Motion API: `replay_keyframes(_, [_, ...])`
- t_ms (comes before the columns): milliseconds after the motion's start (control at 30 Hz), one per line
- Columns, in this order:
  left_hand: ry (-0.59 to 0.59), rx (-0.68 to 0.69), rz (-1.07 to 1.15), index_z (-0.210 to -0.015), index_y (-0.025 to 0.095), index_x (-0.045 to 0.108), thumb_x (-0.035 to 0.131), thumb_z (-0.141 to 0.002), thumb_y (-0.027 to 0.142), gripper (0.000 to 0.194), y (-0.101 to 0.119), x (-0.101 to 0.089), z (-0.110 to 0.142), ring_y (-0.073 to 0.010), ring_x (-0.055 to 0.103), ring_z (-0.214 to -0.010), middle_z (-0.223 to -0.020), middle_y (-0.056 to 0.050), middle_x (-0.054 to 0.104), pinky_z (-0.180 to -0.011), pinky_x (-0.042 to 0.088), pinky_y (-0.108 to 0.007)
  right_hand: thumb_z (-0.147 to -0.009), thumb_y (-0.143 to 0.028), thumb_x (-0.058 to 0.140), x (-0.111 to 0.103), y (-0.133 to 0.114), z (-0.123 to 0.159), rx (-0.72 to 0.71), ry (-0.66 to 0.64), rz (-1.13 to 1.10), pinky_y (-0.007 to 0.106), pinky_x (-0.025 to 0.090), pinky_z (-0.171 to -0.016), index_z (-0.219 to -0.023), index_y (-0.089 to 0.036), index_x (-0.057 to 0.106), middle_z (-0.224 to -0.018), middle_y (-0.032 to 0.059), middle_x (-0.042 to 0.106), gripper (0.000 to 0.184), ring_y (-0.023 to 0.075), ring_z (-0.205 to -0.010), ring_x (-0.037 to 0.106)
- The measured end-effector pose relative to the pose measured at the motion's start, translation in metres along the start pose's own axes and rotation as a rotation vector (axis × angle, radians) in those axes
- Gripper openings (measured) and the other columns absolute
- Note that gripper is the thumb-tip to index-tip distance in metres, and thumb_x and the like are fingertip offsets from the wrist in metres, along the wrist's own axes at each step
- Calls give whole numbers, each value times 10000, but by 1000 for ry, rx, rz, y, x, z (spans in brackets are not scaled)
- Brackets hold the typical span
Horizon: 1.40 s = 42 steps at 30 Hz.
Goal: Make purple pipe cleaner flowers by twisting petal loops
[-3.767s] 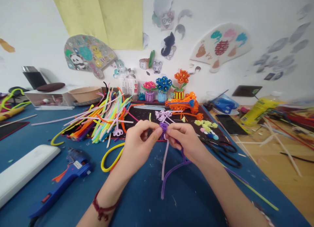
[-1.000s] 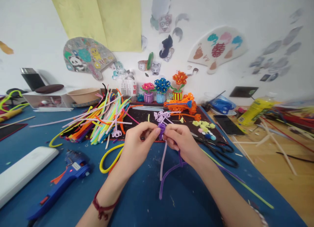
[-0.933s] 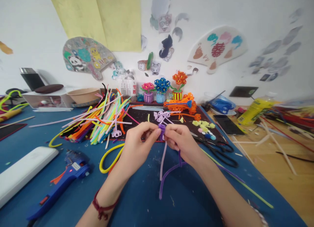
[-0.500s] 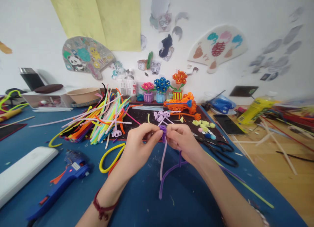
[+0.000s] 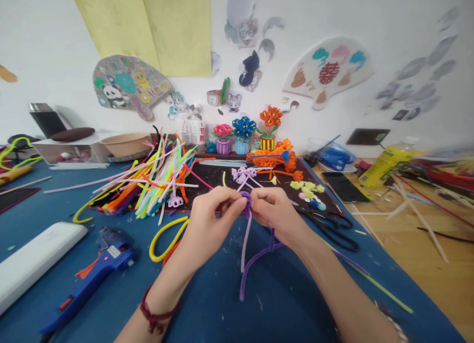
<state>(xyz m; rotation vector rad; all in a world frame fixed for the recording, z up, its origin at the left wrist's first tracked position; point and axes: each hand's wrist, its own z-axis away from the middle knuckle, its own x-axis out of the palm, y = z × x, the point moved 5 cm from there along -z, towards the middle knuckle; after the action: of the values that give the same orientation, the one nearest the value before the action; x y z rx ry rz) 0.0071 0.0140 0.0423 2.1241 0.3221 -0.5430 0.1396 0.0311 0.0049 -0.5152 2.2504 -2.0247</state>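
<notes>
Between the fingertips of both hands is a small purple bundle of bent pipe cleaner (image 5: 247,202). My left hand (image 5: 214,219) pinches it from the left, and my right hand (image 5: 276,212) pinches it from the right. A pale lilac pipe cleaner stem (image 5: 246,241) hangs down from the bundle. A longer purple length (image 5: 252,265) bends below my right hand, its free end low over the blue table. Just beyond the hands lie lilac looped flowers (image 5: 244,174) on stems. The fingers partly cover the bundle.
Left of the hands are a yellow pipe cleaner loop (image 5: 157,251), a blue glue gun (image 5: 99,274) and a heap of coloured pipe cleaners (image 5: 159,180). Black scissors (image 5: 333,229) and pom-poms (image 5: 311,194) lie right. Finished potted flowers (image 5: 244,135) stand by the wall.
Almost nothing differs. Both hands keep their pinch on the purple pipe cleaner, with only a tiny shift of the fingers; the view moves very slightly.
</notes>
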Motion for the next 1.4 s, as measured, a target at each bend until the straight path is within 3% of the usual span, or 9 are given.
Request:
replay_keyframes(367, [-2, -8, 17, -670, 165, 609, 576, -858, 291, 229, -2, 1, 0, -108, 436, -563, -608, 9, 540, -522, 338, -219, -660, -176, 557, 0, -3, 1, -56, 7, 107, 209, 130, -409, -494, -178, 458, -447, -93, 291, 194, 46, -423, 206])
replay_keyframes(600, [34, -51, 57, -759, 169, 601, 531, -899, 359, 246, -5, -2, 2, -118, 505, -583, -651, 3, 579, -533, 369, -226, -697, -215, 572, 5, 1, 0, 25, 19, -46, 190, 156, -358, -559, -172, 517, -427, -99, 348, 155, 28, -339, 232])
replay_keyframes(800, [145, 191, -272, -872, 185, 602, 648, -835, 292, 123, 7, -3, 3, -134, 530, -670, -759, -10, 619, -612, 402, -240, -771, -321, 596, 3, 0, -1, 29, 32, -90, 189, 179, -344, -576, -175, 504, -431, -88, 380, 261, 35, -325, 278])
replay_keyframes(900, [179, 244, -374, -885, 175, 603, 551, -892, 220, 70, 8, -2, 5, -152, 550, -727, -789, -35, 623, -638, 403, -256, -806, -373, 599, 1, 0, -2, -14, 51, 76, 201, 197, -364, -642, -167, 575, -450, -78, 390, 264, 51, -359, 291])
replay_keyframes(1100, [163, 188, -407, -859, 173, 594, 490, -907, 189, 116, 3, -1, 6, -162, 559, -735, -775, -39, 614, -639, 396, -264, -846, -342, 585, 2, -9, 1, -245, 155, 509, 228, 282, -463, -675, -175, 592, -540, -38, 451, 240, 94, -477, 377])
replay_keyframes(1400, [175, 71, -350, -818, 166, 581, 507, -899, 197, 114, -4, 1, 5, -149, 549, -699, -735, -24, 601, -630, 392, -254, -870, -211, 524, 9, -17, 4, -378, 151, 745, 238, 291, -510, -706, -179, 596, -582, -25, 498, 182, 108, -515, 408])
